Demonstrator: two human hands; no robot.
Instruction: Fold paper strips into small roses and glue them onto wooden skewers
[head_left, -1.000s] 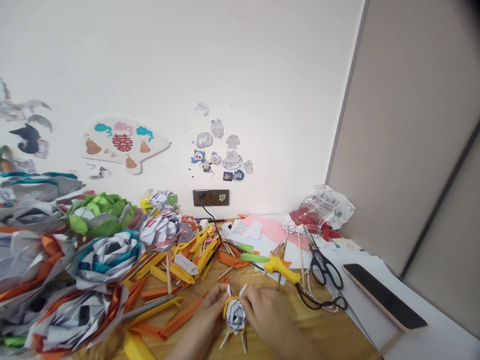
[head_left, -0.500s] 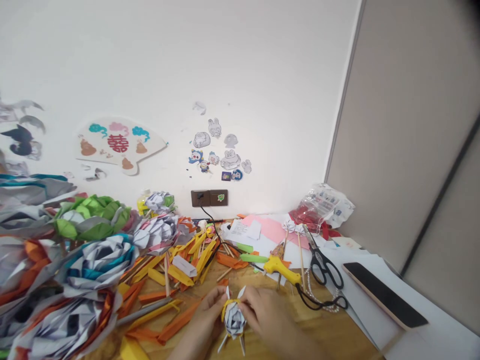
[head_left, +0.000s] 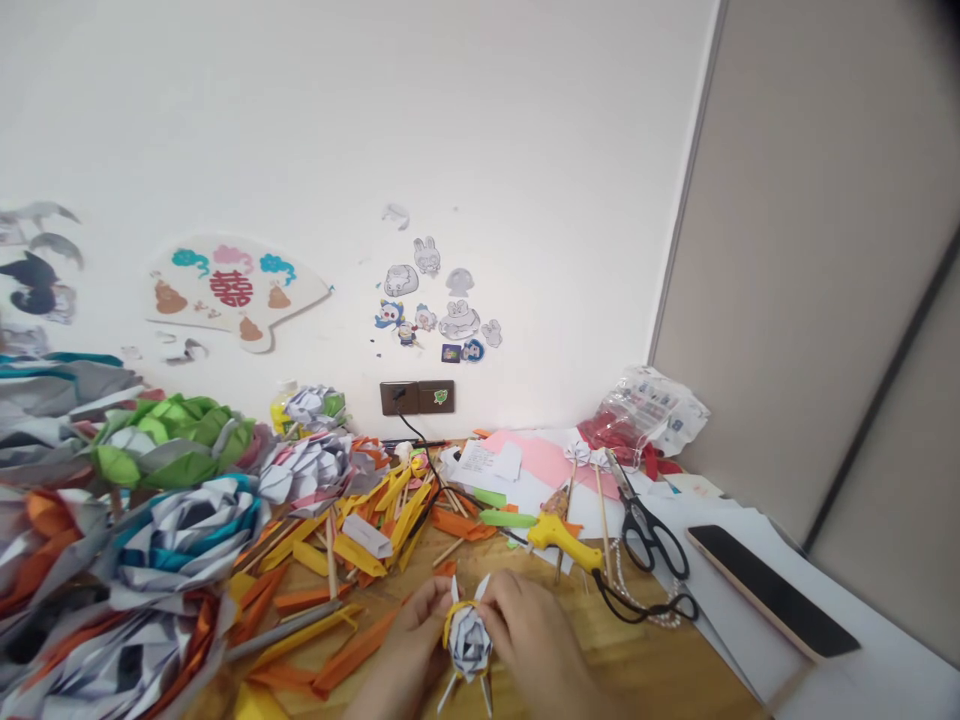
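Low in the middle of the view, a small folded paper flower (head_left: 471,640) in white and grey is held between both hands. A yellow paper strip (head_left: 452,616) curves over its top and left side. Pointed white tips stick up above it, and two thin legs of paper or stick reach down below. My left hand (head_left: 421,625) pinches it from the left, fingers curled. From the right, my right hand (head_left: 521,625) grips its upper edge by the strip, thumb and forefinger together. The palms and the flower's back are hidden.
Large paper flowers (head_left: 180,525) crowd the left. Orange and yellow paper strips (head_left: 360,550) litter the wooden table (head_left: 622,660). A yellow glue gun (head_left: 562,540) with its cord, black scissors (head_left: 652,535), a bead string and a phone (head_left: 772,590) lie to the right.
The hands and the paper flower keep nearly the same place and grip. The view has shifted slightly, so the large flowers at left appear a little farther left.
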